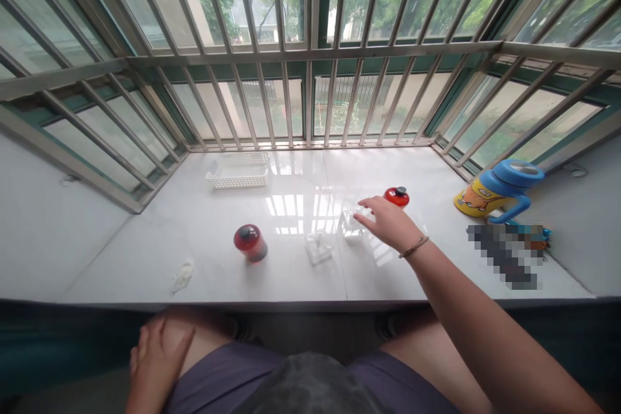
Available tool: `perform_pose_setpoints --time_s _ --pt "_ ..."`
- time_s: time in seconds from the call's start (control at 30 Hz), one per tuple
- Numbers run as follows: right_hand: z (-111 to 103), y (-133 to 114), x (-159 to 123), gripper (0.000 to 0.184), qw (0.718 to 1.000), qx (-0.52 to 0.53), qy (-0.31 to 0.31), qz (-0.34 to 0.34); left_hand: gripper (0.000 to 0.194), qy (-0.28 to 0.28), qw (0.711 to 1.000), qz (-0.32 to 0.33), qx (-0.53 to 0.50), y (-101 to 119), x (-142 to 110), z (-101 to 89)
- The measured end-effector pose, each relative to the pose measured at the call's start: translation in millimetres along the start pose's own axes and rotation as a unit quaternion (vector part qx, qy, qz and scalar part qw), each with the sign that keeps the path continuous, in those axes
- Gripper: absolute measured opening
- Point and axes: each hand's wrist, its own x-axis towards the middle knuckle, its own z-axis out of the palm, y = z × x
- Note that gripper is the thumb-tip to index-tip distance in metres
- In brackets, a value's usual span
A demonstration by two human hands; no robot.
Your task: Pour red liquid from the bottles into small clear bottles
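Observation:
My right hand [388, 223] reaches over the white tiled sill, its fingertips at a small clear plastic box [352, 223]; I cannot tell whether they touch it. A clear square lid with a knob [319, 247] lies to the left of that box. Behind my hand stands a red bottle with a black cap [396, 196]. A red jar with a dark lid [250, 242] stands left of the lid. My left hand [158, 362] rests on my left knee below the sill, holding nothing.
A white plastic basket [237, 171] sits at the back left of the sill [301, 281], and a crumpled white tissue [183, 276] lies near the front. A blue and yellow lidded mug [499, 187] and a pixelated object [504, 255] are at the right. Metal window bars [310, 52] close off the back.

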Motion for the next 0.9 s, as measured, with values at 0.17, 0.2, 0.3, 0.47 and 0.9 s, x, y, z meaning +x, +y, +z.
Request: perform_pose_setpoints --time_s 0.17,0.2,0.3,0.47,0.9 --pt "40.9 -7.7 4.4 0.034 0.999 0.013 -0.024 0.032 0.097 -0.033 0.996 -0.077 -0.012 8.0 25.7 0.3" --pt "45.5 -5.8 9.3 0.032 0.999 0.014 -0.02 0.042 0.097 -0.042 0.996 -0.081 -0.009 9.9 30.1 -1.4" --pt "52.6 -0.8 28.5 0.031 0.998 0.019 -0.004 0.064 0.1 -0.059 0.994 -0.09 -0.008 13.6 37.4 -6.0" --pt "50.3 3.9 61.5 0.034 0.996 0.043 0.017 0.083 0.096 -0.055 0.995 -0.087 -0.014 15.0 33.5 -10.4" --pt "79.0 -80.0 -38.5 0.055 0.951 0.303 0.028 -0.051 0.088 -0.049 0.994 -0.098 0.003 35.1 18.3 -20.2"
